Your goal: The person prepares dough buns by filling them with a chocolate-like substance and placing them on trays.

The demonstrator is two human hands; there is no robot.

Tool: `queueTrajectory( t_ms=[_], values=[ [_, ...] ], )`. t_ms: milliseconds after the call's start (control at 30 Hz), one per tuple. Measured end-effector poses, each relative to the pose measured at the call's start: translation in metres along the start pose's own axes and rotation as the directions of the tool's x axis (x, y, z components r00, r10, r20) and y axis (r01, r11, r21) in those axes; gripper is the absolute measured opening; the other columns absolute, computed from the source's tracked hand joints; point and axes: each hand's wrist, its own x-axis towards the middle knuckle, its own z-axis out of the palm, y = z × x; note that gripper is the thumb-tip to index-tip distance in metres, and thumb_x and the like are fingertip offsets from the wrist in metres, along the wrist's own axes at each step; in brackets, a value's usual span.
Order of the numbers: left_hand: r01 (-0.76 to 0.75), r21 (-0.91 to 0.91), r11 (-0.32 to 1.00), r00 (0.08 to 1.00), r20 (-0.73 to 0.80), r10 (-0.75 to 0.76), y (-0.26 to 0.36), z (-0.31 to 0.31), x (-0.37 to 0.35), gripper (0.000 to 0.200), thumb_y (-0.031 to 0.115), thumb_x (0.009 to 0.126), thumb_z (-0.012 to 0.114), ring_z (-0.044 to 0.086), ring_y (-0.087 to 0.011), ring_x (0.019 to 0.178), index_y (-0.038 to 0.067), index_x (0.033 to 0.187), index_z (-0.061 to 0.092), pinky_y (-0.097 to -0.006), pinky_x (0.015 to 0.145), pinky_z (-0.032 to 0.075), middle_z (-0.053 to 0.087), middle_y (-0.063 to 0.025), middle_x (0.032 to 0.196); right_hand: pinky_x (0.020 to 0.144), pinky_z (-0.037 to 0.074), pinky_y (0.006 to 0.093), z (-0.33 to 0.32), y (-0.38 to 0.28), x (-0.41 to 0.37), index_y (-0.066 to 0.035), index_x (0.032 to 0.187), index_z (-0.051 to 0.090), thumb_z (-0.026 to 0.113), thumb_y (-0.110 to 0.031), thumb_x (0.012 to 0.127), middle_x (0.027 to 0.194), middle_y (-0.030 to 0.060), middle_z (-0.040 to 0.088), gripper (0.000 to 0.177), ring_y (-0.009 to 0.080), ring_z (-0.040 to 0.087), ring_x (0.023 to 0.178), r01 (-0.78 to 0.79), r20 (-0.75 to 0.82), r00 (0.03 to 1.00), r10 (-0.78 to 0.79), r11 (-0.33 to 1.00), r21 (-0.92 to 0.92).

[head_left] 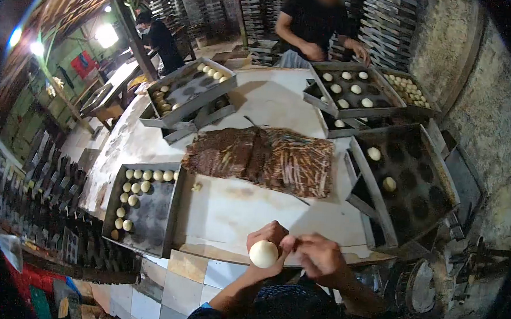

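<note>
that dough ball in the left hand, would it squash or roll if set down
The dough ball looks smooth and round, so it might roll on the table. The left hand cups it whole, so probably light. Being dough, likely soft, denting under a firm grip.

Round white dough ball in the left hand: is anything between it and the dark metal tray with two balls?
Nothing but the right hand, pinching the round white dough ball held in the left hand; beyond it, bare pale table reaches the dark metal tray.
</note>
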Motion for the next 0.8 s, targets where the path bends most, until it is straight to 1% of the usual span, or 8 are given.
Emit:
queueTrajectory(
  t_ms=[100, 267, 400, 467, 567, 633, 700, 800],
  values=[
    [-0.076, 0.382, 0.921, 0.964, 0.263, -0.029, -0.018, 0.060, -0.005, 0.022, 0.003, 0.078, 0.072, 0.051, -0.0236, 0.051, 0.003, 0.067, 0.053, -0.0316, 0.051, 0.044, 0.050, -0.0069, 0.056, 0.083, 0.052, 0.0422, -0.055, -0.003, -0.032, 0.005, 0.100, 0.064, 0.053, -0.007, 0.087, 0.100, 0.0197, 0.063, 0.020, 0.0317, 0.063, 0.099, -0.083, -0.339, 0.940, 0.044, 0.991, -0.102],
    [0.455, -0.109, 0.884, 0.812, 0.459, -0.361, -0.044, 0.159, -0.045, 0.023, 0.012, 0.078, 0.073, 0.058, -0.0201, 0.064, 0.002, 0.092, 0.058, -0.0325, 0.060, 0.048, 0.058, -0.0052, 0.071, 0.091, 0.050, 0.0455, -0.110, 0.023, -0.074, 0.003, 0.109, 0.060, 0.064, -0.007, 0.085, 0.117, 0.0187, 0.056, 0.026, 0.0370, 0.057, 0.108, 0.135, -0.086, 0.977, -0.193, 0.884, -0.447],
    [0.284, -0.004, 0.959, 0.628, 0.756, -0.183, -0.015, 0.204, -0.033, 0.042, 0.012, 0.075, 0.078, 0.054, -0.0173, 0.067, 0.001, 0.110, 0.059, -0.0307, 0.061, 0.047, 0.054, -0.0038, 0.075, 0.085, 0.051, 0.0383, -0.169, 0.069, -0.128, 0.000, 0.112, 0.057, 0.056, -0.020, 0.094, 0.111, 0.0168, 0.058, 0.028, 0.0292, 0.061, 0.101, -0.220, -0.230, 0.945, 0.233, 0.972, 0.080],
    [0.347, 0.051, 0.936, 0.500, 0.834, -0.231, -0.021, 0.209, -0.024, 0.043, 0.012, 0.074, 0.079, 0.052, -0.0165, 0.066, 0.000, 0.111, 0.059, -0.0305, 0.061, 0.047, 0.053, -0.0041, 0.075, 0.084, 0.051, 0.0349, -0.191, 0.097, -0.148, -0.002, 0.113, 0.058, 0.045, -0.029, 0.100, 0.105, 0.0130, 0.063, 0.033, 0.0213, 0.064, 0.093, -0.363, -0.180, 0.799, 0.574, 0.698, 0.617],
    [0.439, 0.139, 0.888, 0.523, 0.764, -0.378, -0.027, 0.196, -0.016, 0.045, 0.007, 0.075, 0.078, 0.049, -0.0115, 0.076, -0.001, 0.114, 0.058, -0.0261, 0.072, 0.044, 0.052, -0.0021, 0.082, 0.079, 0.053, 0.0339, -0.233, 0.131, -0.142, 0.000, 0.112, 0.057, 0.047, -0.027, 0.100, 0.096, 0.0131, 0.064, 0.032, 0.0206, 0.066, 0.088, -0.261, -0.154, 0.786, 0.599, 0.547, 0.796],
    [0.487, 0.189, 0.853, 0.613, 0.621, -0.488, -0.026, 0.184, -0.013, 0.046, 0.004, 0.074, 0.077, 0.047, -0.0101, 0.076, 0.001, 0.116, 0.058, -0.0237, 0.071, 0.042, 0.049, -0.0001, 0.081, 0.083, 0.052, 0.0363, -0.262, 0.158, -0.118, 0.000, 0.113, 0.058, 0.047, -0.031, 0.099, 0.101, 0.0123, 0.065, 0.036, 0.0216, 0.065, 0.090, -0.322, -0.310, 0.761, 0.570, 0.746, 0.583],
    [0.507, 0.091, 0.857, 0.688, 0.555, -0.467, -0.034, 0.167, -0.017, 0.045, 0.000, 0.075, 0.075, 0.046, -0.0090, 0.076, 0.002, 0.115, 0.057, -0.0233, 0.071, 0.041, 0.047, 0.0011, 0.085, 0.088, 0.050, 0.0396, -0.288, 0.196, -0.082, 0.002, 0.113, 0.058, 0.052, -0.032, 0.097, 0.102, 0.0152, 0.065, 0.038, 0.0293, 0.064, 0.094, -0.355, -0.495, 0.836, 0.236, 0.921, -0.159],
    [0.506, 0.006, 0.862, 0.785, 0.410, -0.464, -0.027, 0.141, -0.016, 0.034, 0.003, 0.076, 0.076, 0.047, -0.0072, 0.072, 0.002, 0.106, 0.059, -0.0222, 0.068, 0.040, 0.048, 0.0015, 0.080, 0.099, 0.043, 0.0422, -0.289, 0.294, -0.084, 0.003, 0.115, 0.057, 0.057, -0.031, 0.094, 0.114, 0.0196, 0.061, 0.040, 0.0361, 0.057, 0.109, -0.306, -0.210, 0.951, 0.227, 0.794, -0.526]
  ],
)
